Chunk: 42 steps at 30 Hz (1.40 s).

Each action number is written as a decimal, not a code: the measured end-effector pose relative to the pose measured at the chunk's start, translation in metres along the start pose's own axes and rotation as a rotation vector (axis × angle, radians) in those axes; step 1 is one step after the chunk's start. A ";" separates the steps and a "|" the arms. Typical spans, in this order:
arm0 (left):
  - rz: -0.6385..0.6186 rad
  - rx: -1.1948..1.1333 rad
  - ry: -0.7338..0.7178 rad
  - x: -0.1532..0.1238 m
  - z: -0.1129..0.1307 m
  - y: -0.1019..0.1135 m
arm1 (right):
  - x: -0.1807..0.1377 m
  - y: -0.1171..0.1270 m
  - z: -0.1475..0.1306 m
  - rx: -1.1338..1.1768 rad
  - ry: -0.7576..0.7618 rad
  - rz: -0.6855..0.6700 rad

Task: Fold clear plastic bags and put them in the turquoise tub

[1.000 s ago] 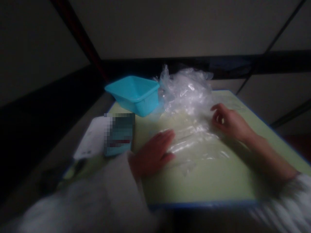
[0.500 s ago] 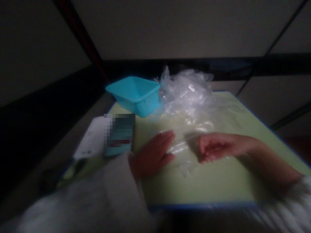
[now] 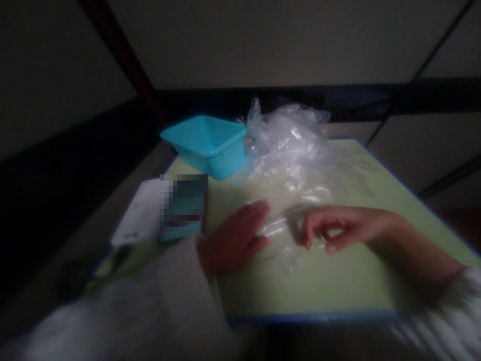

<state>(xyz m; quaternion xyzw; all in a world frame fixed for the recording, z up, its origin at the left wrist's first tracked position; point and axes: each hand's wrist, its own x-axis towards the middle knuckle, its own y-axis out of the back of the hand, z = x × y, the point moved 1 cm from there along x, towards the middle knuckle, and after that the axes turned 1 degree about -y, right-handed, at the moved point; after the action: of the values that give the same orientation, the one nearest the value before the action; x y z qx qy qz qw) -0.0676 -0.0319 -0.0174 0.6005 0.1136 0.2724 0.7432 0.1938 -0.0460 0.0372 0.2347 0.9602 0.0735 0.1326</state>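
Note:
My left hand [image 3: 238, 238] lies flat, fingers stretched out, on a clear plastic bag [image 3: 278, 228] spread over the table. Opposite it, my right hand [image 3: 332, 228] hovers at or just above the bag's right side. Its fingers are bent downward, with a gap between thumb and fingertips, and nothing shows between them. A crumpled heap of clear plastic bags [image 3: 291, 138] rises behind both hands. Where the flat bag ends and the heap begins is hard to make out in the dim, blurred view.
A turquoise plastic basin [image 3: 225, 160] stands at the table's back left. Nearer lie a white sheet [image 3: 141, 215] and a dark teal, partly pixelated flat object [image 3: 184, 228]. The yellow-green table [image 3: 319, 296] has a blue edge. A wall [image 3: 278, 45] stands behind.
My right hand has uncurled: its thumb and fingers were bunched together and now stand apart. My left hand has stayed flat in the same place. The view has shifted very slightly.

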 end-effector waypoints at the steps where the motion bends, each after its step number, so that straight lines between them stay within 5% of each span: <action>1: -0.006 -0.001 0.003 0.000 0.000 0.000 | 0.000 0.000 0.000 0.010 0.003 -0.014; 15: -0.015 0.012 0.024 0.000 0.002 0.002 | -0.002 -0.001 0.003 0.065 -0.009 -0.078; 27: 0.000 0.005 0.002 -0.001 0.000 0.000 | -0.001 -0.001 0.000 0.121 0.157 -0.220; 36: -0.030 -0.018 0.004 -0.001 0.002 0.003 | -0.007 -0.004 0.009 0.202 0.052 -0.380; 39: -0.043 -0.007 0.018 0.000 0.003 0.005 | -0.010 -0.001 0.002 0.088 -0.013 -0.327; 42: -0.045 0.001 0.017 0.000 0.005 0.007 | -0.016 -0.003 -0.012 -0.083 -0.043 -0.137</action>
<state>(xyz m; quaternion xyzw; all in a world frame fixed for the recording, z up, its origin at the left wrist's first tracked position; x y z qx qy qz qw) -0.0665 -0.0352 -0.0095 0.5958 0.1336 0.2607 0.7478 0.2026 -0.0567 0.0517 0.1644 0.9670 0.0990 0.1675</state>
